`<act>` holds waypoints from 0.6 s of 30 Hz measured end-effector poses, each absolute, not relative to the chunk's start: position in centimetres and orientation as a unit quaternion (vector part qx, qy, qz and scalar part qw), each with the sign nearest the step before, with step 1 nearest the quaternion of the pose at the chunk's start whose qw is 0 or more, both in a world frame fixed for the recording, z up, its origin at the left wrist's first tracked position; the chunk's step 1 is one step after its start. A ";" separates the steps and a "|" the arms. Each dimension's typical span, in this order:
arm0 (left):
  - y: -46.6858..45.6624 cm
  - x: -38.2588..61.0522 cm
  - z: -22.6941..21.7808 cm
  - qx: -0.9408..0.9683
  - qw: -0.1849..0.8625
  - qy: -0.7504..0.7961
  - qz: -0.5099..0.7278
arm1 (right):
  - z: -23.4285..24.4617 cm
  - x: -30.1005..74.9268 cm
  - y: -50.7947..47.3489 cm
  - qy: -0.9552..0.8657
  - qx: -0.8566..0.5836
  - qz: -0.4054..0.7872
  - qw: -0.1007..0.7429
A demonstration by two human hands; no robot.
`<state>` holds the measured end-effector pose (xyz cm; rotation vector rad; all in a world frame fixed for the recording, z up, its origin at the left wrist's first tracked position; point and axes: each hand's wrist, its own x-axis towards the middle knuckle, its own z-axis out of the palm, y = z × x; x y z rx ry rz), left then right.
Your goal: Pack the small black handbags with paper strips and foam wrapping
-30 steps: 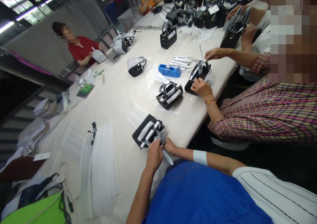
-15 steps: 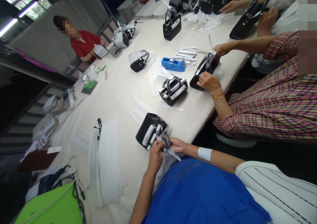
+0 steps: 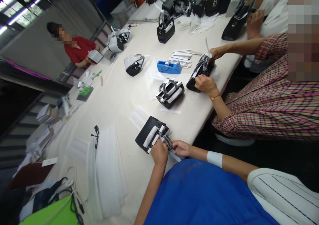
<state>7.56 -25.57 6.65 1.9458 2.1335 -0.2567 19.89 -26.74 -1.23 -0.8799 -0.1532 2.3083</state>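
A small black handbag (image 3: 147,135) with white wrapping on its flap lies on the white table (image 3: 119,99) near the front edge. My left hand (image 3: 159,153) is closed on the bag's wrapped handle (image 3: 166,140). My right hand (image 3: 181,147) pinches the same handle from the right, and a white strip (image 3: 175,156) hangs below it. A white band circles my right wrist.
A stack of white foam sheets (image 3: 107,172) lies left of the bag. Another wrapped black bag (image 3: 170,91) and a blue tape dispenser (image 3: 169,67) sit farther back. A person in a plaid shirt (image 3: 269,102) handles a bag (image 3: 200,73) at right. More bags and people are beyond.
The view shifted slightly. The bag has tipped flatter onto the table, and both my hands stay closed on its handle.
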 end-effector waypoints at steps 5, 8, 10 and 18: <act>-25.3 7.3 5.6 0.733 0.172 0.656 -0.049 | -0.4 22.3 -27.0 0.009 -0.295 0.898 0.327; -25.1 7.1 4.8 0.767 0.214 0.603 -0.039 | -0.5 21.9 -26.8 -0.019 -0.410 0.850 0.330; -25.0 6.8 4.2 0.774 0.233 0.589 -0.023 | -0.9 21.4 -26.7 -0.034 -0.457 0.823 0.336; -24.5 5.4 1.5 0.707 0.244 0.658 0.092 | -2.1 22.3 -25.6 -0.023 -0.502 0.816 0.286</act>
